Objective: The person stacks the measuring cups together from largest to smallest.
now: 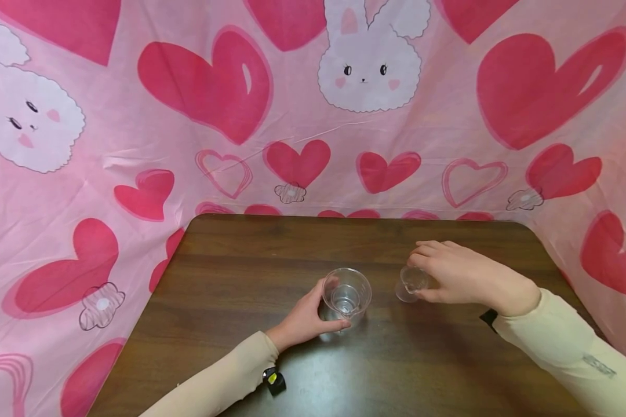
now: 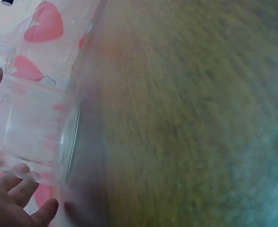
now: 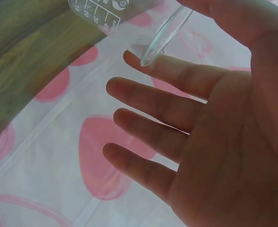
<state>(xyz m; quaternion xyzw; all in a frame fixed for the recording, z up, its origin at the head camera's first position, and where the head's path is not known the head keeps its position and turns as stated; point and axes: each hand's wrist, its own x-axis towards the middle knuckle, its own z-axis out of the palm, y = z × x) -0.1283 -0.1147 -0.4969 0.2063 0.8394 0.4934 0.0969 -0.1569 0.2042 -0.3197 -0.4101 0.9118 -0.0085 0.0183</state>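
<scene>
Fingers of the right hand (image 1: 459, 275) are pinching the small cup (image 1: 407, 293) at its rim, while the left hand (image 1: 304, 316) is holding the larger cup (image 1: 359, 306) beside it over the counter (image 1: 240, 260); that two-point contact is probably risking a slip.

The cup (image 1: 346, 297) is near the middle of the desk (image 1: 240, 255), with the left grip (image 1: 305, 315) around its left side. The beaker (image 1: 414, 280) is to the cup's right, apart from it, its rim within the right grip (image 1: 454, 275). Cloth (image 1: 229, 121) hangs behind the desk and along both sides.
</scene>
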